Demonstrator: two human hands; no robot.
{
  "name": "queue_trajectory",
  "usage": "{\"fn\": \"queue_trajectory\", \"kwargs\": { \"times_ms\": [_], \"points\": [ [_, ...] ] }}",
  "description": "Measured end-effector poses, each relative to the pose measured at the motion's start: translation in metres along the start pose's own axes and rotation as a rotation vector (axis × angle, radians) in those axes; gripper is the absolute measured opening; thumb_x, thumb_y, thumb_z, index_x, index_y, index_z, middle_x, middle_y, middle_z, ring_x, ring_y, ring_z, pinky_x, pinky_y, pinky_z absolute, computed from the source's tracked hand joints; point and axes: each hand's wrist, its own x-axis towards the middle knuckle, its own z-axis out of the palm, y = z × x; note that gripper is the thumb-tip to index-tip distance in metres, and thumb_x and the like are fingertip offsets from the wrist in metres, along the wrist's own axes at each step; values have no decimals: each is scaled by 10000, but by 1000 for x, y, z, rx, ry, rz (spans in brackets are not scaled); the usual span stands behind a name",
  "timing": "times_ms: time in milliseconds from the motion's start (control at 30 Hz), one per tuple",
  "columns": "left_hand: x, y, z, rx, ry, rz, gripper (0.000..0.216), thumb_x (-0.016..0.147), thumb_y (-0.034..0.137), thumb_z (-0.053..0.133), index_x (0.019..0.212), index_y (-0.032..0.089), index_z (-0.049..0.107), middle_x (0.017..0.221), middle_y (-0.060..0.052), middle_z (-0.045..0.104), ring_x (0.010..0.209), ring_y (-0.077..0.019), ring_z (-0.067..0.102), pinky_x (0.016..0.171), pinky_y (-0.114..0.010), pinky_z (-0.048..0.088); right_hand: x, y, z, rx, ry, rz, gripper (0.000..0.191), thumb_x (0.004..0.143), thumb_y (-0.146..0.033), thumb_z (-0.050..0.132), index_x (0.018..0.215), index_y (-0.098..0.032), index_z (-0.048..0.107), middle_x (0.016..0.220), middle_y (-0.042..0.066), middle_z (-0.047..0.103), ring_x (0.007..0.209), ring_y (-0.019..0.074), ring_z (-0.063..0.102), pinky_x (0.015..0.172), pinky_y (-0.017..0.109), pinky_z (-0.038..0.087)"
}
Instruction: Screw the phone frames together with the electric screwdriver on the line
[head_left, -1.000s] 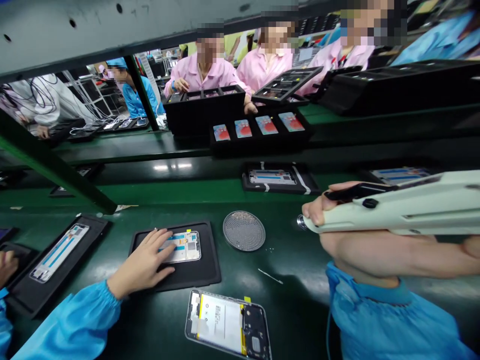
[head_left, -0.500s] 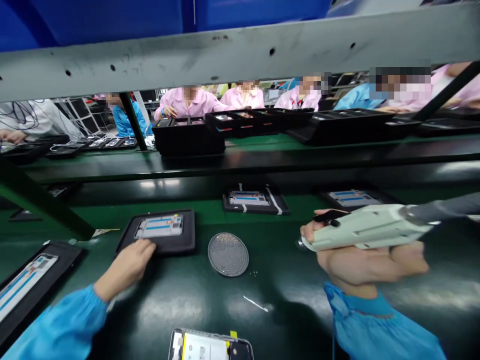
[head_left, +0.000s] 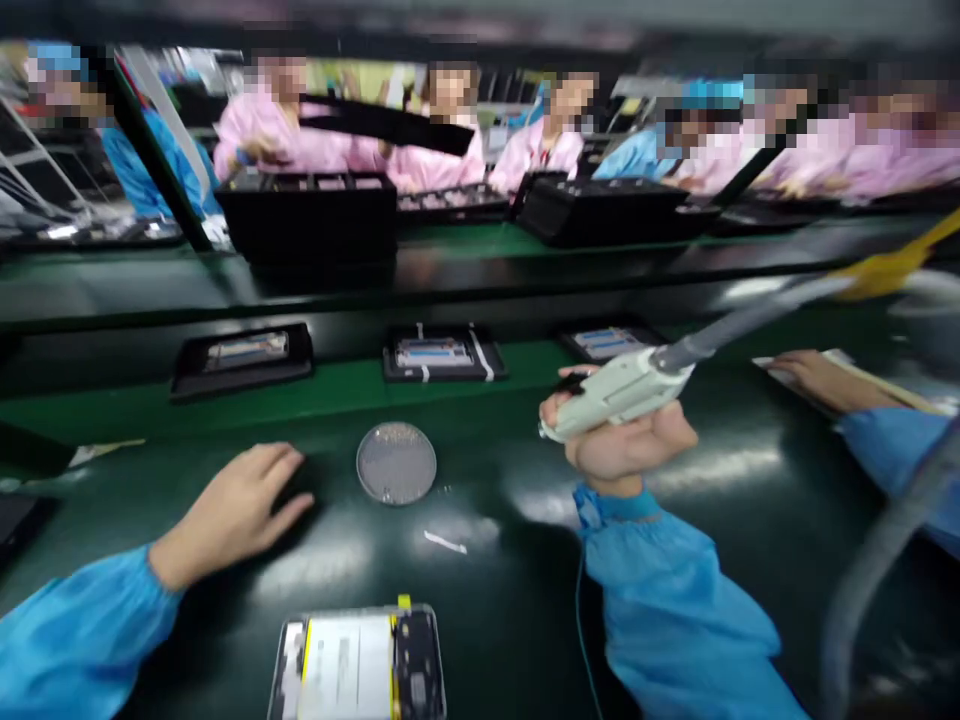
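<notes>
My right hand is wrapped round a pale green electric screwdriver, held above the bench with its tip pointing left. A grey hose or cable runs from the tool's rear to the upper right. Over the dark green bench, my left hand is empty, its thumb apart from the fingers. Between the hands lies a round dish with tiny pieces in it, likely screws. Nearest to me, an opened phone shows a white battery with yellow edges. A thin white strip lies beyond it.
Several black trays with phone parts stand along the back, among them a left tray and a white-taped tray. At right, a co-worker's hand rests on a flat item. Black boxes and seated people are across the line.
My left hand has come off the black tray, which now sits farther back. The view has shifted, and a co-worker's hand has appeared at right. The screwdriver stays in my right hand.
</notes>
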Motion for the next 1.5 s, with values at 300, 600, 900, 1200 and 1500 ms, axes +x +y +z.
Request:
{"fn": "queue_trajectory", "kwargs": {
  "times_ms": [300, 600, 900, 1200, 1500],
  "points": [
    [-92, 124, -15, -133, -254, 172, 519, 862, 358, 614, 1296, 87, 526, 1392, -250, 522, 1266, -395, 530, 985, -522, 529, -10, 3, 13, -163, -94, -103, 268, 609, -471, 674, 704, -239, 579, 656, -9, 603, 389, 119, 505, 375, 317, 396],
    [-59, 125, 10, -231, -138, 143, 365, 896, 351, 582, 1137, 78, 570, 1260, -245, 583, 1145, -389, 565, 930, -549, 520, -30, -5, 25, -301, -130, -34, 145, 657, -225, 721, 760, -177, 632, 618, -40, 609, 481, 126, 594, 488, 292, 495],
    [-38, 117, 17, -249, -91, 208, 367, 873, 378, 618, 1097, 87, 609, 1219, -238, 612, 1106, -383, 581, 891, -515, 528, -54, -21, 18, -338, -208, 250, 217, 695, -245, 726, 884, -192, 634, 590, -44, 605, 555, 140, 612, 585, 311, 514],
    [-30, 115, 20, -345, -68, 280, 345, 888, 343, 587, 1103, 76, 627, 1280, -255, 593, 1079, -394, 593, 852, -532, 529, -99, -49, 28, -250, -245, 209, 168, 711, -263, 724, 860, -228, 656, 500, -63, 514, 451, 108, 497, 554, 312, 457],
    [-31, 117, 26, -347, -16, 282, 330, 917, 376, 537, 1040, 90, 645, 1192, -246, 645, 1056, -381, 625, 850, -548, 538, -120, -53, 35, -194, -390, 351, 193, 767, -242, 681, 958, -265, 692, 570, -46, 523, 520, 123, 513, 591, 343, 470]
  ]
}}
